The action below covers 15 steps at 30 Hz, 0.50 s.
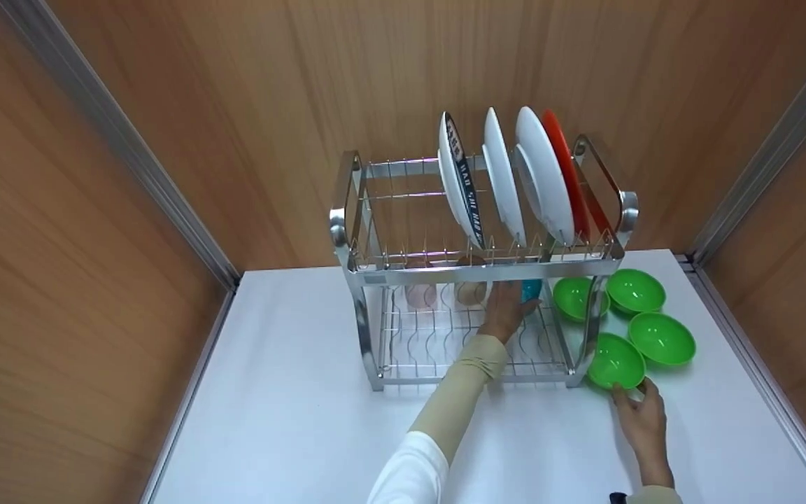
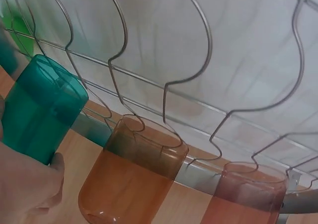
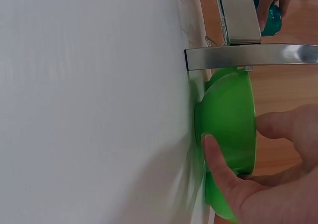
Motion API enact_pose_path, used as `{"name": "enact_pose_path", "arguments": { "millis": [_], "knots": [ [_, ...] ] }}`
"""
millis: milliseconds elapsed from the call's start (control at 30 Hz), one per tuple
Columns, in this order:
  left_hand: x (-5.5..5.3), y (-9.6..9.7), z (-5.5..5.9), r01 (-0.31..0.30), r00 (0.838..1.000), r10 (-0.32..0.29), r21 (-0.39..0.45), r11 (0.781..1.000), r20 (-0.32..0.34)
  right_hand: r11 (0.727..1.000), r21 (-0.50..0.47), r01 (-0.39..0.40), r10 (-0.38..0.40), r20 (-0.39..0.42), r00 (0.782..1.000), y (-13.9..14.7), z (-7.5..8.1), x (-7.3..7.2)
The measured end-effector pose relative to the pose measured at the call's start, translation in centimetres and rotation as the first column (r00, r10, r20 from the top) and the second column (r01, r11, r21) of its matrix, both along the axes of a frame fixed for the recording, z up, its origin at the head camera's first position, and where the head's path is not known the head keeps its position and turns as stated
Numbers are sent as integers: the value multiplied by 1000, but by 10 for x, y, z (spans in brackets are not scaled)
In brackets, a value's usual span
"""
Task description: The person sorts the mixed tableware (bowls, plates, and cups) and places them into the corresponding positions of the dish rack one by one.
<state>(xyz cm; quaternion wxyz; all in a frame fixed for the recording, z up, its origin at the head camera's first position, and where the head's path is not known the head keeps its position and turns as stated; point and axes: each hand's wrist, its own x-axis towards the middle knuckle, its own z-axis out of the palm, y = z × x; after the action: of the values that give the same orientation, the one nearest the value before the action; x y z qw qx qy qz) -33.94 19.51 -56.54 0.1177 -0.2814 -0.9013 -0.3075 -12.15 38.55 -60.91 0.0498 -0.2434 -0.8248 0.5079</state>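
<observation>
My left hand (image 1: 504, 308) reaches into the lower tier of the metal dish rack (image 1: 455, 274) and grips a teal see-through cup (image 2: 44, 105). Beside that cup, an orange-brown cup (image 2: 134, 179) and a pink cup (image 2: 248, 196) stand on the wavy wires. At the rack's right front leg, my right hand (image 1: 641, 423) holds the near side of a green bowl (image 1: 616, 362). In the right wrist view one finger lies against the bowl's outer wall, and another digit touches its rim.
Three more green bowls (image 1: 662, 339) cluster on the white table (image 1: 284, 420), right of the rack. Upright on the upper tier are white plates (image 1: 504, 178), one with a dark patterned face (image 1: 464, 182), and a red plate (image 1: 565, 171). Wooden panels (image 1: 291, 105) enclose the table.
</observation>
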Motion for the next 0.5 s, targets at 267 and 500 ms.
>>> {"name": "enact_pose_path", "arguments": {
  "millis": [267,500],
  "knots": [
    [-5,4,3,-13,999,16,-74,997,38,1000,-23,-7,7,14,1000,2,1,0],
    [-7,4,1,-73,990,55,-144,987,-127,1000,-13,-13,13,18,1000,1,2,-1]
  ]
}}
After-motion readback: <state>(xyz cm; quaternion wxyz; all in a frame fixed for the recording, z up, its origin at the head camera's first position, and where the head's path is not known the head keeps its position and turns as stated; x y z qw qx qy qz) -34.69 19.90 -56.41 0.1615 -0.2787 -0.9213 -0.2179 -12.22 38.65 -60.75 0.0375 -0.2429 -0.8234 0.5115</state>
